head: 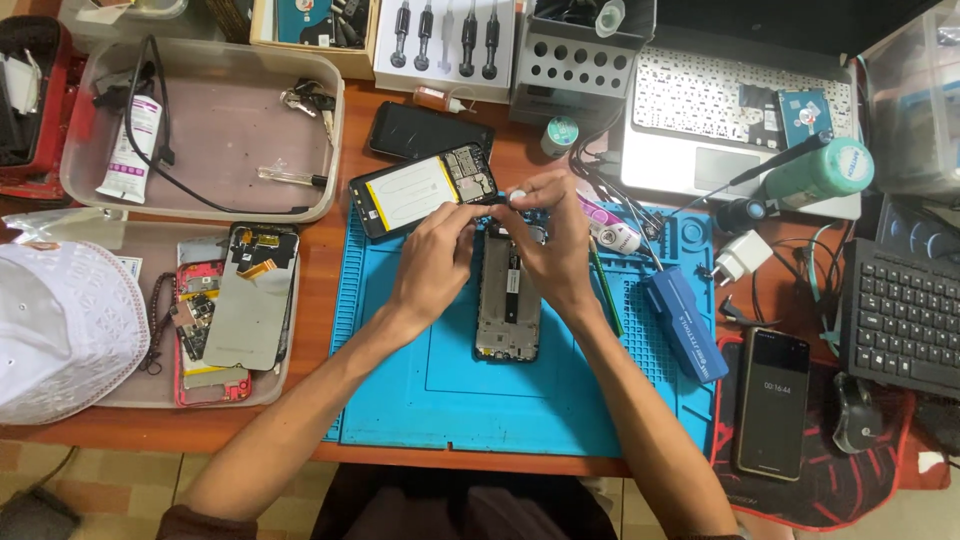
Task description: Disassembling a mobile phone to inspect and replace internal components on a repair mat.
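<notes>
While the opened phone frame (508, 295) lies flat mid-worktop on the blue mat (450, 385) (keeps it steady), left hand (432, 265) and right hand (553, 240) pinch together at its top end, over a small part

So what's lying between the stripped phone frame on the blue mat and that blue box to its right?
In the head view, between the phone frame and the blue box, lies a thin green stick on the blue mat, crossed by the right forearm.

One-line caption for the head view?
Both hands, left and right, work at an opened phone frame on a blue mat.
</notes>
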